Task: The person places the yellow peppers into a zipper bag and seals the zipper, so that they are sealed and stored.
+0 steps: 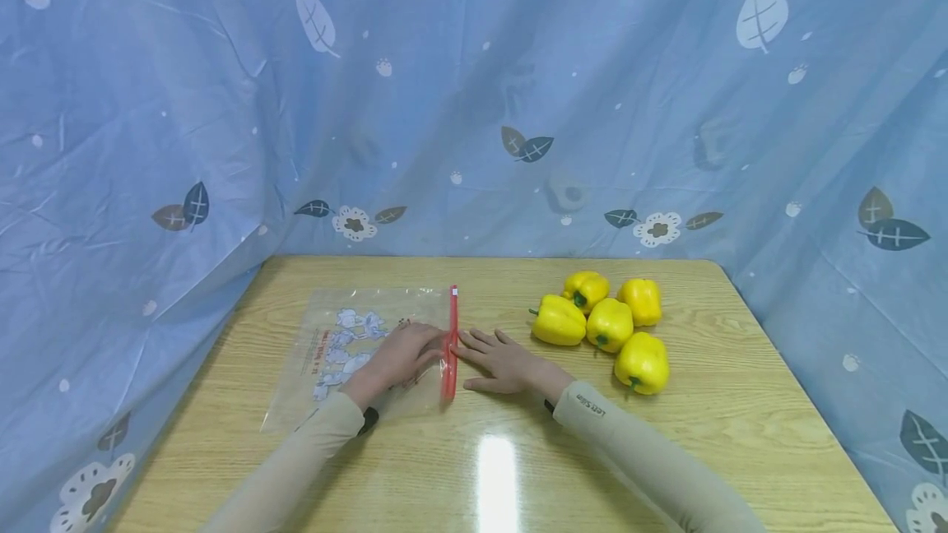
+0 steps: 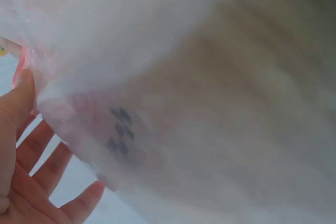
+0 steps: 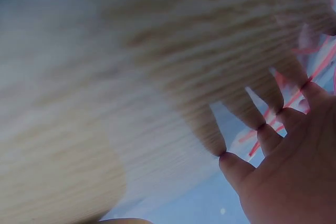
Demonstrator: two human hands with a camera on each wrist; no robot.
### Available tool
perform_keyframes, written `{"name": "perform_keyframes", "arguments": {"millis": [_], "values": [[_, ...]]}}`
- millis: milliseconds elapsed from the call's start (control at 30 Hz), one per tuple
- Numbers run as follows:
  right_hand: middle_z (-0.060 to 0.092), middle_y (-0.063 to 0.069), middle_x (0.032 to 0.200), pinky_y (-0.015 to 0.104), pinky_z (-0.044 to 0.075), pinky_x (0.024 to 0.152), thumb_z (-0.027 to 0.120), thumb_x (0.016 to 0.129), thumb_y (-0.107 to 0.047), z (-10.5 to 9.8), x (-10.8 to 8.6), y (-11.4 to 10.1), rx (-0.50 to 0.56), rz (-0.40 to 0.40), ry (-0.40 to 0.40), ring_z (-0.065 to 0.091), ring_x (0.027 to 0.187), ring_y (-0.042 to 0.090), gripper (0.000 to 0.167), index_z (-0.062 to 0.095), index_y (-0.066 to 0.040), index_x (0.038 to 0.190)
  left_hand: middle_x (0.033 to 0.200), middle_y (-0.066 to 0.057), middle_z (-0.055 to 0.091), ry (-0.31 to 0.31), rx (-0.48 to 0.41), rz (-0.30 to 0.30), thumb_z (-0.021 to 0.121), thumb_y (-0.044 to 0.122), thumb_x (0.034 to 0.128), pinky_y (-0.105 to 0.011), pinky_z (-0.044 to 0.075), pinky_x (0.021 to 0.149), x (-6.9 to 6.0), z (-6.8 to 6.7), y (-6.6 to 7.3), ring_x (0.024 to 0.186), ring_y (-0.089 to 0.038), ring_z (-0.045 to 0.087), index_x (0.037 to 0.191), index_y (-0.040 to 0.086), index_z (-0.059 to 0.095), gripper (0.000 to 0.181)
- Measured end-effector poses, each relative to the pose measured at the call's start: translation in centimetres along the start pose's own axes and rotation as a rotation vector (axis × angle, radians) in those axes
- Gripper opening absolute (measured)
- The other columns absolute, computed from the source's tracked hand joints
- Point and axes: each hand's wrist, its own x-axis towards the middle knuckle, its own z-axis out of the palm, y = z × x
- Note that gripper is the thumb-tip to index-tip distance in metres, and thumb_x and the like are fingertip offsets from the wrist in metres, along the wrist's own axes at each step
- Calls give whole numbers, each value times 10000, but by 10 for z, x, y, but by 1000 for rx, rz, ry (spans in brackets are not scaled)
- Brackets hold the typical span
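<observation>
A clear zip bag [image 1: 296, 377] with a printed pattern lies flat on the table, its red zip strip [image 1: 453, 311] on the right side. My left hand [image 1: 400, 356] rests on the bag with its fingertips at the strip; in the left wrist view the hand [image 2: 37, 166] has spread fingers touching the clear film [image 2: 157, 129]. From the other side, my right hand [image 1: 499, 364] lies palm down on the table, fingers spread, fingertips at the strip. The right wrist view shows the hand [image 3: 294, 166] with fingertips on the wood surface near red strip lines [image 3: 320, 66].
Several yellow bell peppers [image 1: 610, 324] stand grouped on the table [image 1: 711, 451] to the right of my right hand. A blue patterned curtain [image 1: 444, 89] hangs behind the table and at both sides.
</observation>
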Motion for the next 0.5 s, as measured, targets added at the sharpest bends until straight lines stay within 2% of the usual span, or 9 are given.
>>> {"name": "perform_keyframes", "arguments": {"millis": [133,200,300,367,500], "values": [[57,14,1563,509,101,1132,348,944,-559,0,0,0,3,0,-8,55,1432,220,653,171,-250,1491,1234,-66,595,14,25,49,581,359,903,-497,350,1025,3,3,0,1164,-269,530,1201,120,606,382],[51,9,1563,507,96,1133,346,946,-556,0,0,-1,-2,2,-13,52,1433,215,651,177,-241,1490,1298,-94,545,-7,19,63,584,380,898,-511,338,1031,4,5,0,1207,-291,493,1220,110,593,420],[46,2,1564,501,93,1136,347,947,-552,0,1,-1,-11,9,-20,53,1433,207,649,192,-230,1488,1425,-114,409,-74,3,45,574,477,876,-570,253,1059,4,7,-1,1304,-312,383,1324,123,506,575],[43,0,1564,500,94,1136,340,948,-556,0,1,-1,-21,9,-21,55,1433,205,648,195,-228,1487,1496,-104,293,-142,-1,16,552,561,852,-602,169,1076,3,8,-1,1366,-313,277,1412,147,393,715],[33,3,1563,507,101,1133,319,948,-567,1,0,0,-40,5,-17,51,1432,209,649,188,-232,1488,1537,-63,182,-217,12,-15,518,655,812,-604,79,1090,4,9,0,1407,-308,160,1481,198,227,861]]}}
